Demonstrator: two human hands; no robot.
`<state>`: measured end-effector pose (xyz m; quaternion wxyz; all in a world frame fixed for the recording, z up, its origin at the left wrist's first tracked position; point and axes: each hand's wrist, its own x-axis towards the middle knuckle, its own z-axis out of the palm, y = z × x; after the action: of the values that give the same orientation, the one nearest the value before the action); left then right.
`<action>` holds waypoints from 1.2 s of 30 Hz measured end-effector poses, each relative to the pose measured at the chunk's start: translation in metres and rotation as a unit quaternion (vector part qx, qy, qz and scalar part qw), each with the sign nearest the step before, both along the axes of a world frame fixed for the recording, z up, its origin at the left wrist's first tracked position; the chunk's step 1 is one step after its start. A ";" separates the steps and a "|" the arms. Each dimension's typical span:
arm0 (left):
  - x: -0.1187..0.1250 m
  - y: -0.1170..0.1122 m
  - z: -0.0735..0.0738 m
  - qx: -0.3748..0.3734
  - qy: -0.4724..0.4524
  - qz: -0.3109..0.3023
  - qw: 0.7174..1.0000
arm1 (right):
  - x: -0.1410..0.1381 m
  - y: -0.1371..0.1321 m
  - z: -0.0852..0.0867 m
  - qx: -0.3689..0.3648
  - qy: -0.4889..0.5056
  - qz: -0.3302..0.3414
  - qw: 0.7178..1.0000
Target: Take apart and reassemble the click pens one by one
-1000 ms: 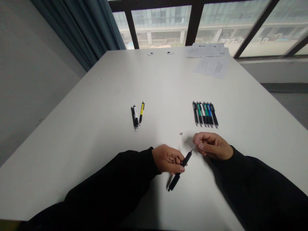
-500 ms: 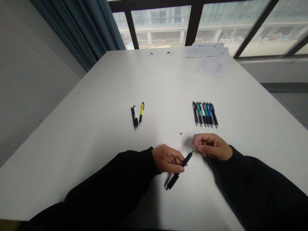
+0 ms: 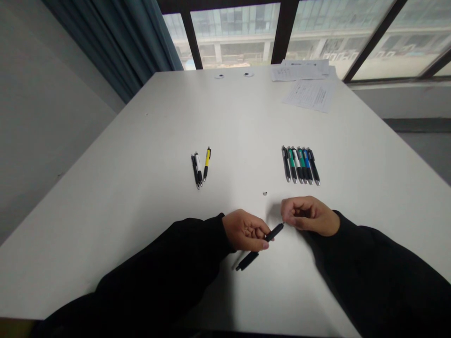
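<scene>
Left hand closed on black pen, just below six-pen row | right hand curled against pen's tip, grip unclear | both hands working pen over worktop

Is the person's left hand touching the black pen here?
Touching. The head view shows the left hand closed around the black pen, its barrel showing on both sides of the hand.
</scene>
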<state>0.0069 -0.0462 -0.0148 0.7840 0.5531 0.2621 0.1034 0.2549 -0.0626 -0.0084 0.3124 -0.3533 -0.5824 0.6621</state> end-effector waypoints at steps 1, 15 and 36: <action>0.000 0.000 0.000 -0.004 -0.001 -0.001 1.000 | -0.001 0.000 0.001 0.007 0.000 -0.001 1.000; 0.000 0.001 -0.001 -0.043 -0.010 0.010 0.999 | -0.007 -0.001 0.000 -0.017 0.011 -0.065 0.998; 0.004 0.001 0.009 -0.021 -0.020 0.004 1.000 | -0.021 0.011 0.003 0.337 -0.240 -0.153 0.897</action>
<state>0.0108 -0.0447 -0.0055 0.8001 0.5330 0.2512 0.1122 0.2340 -0.0520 -0.0057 0.3606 -0.4599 -0.7670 0.2650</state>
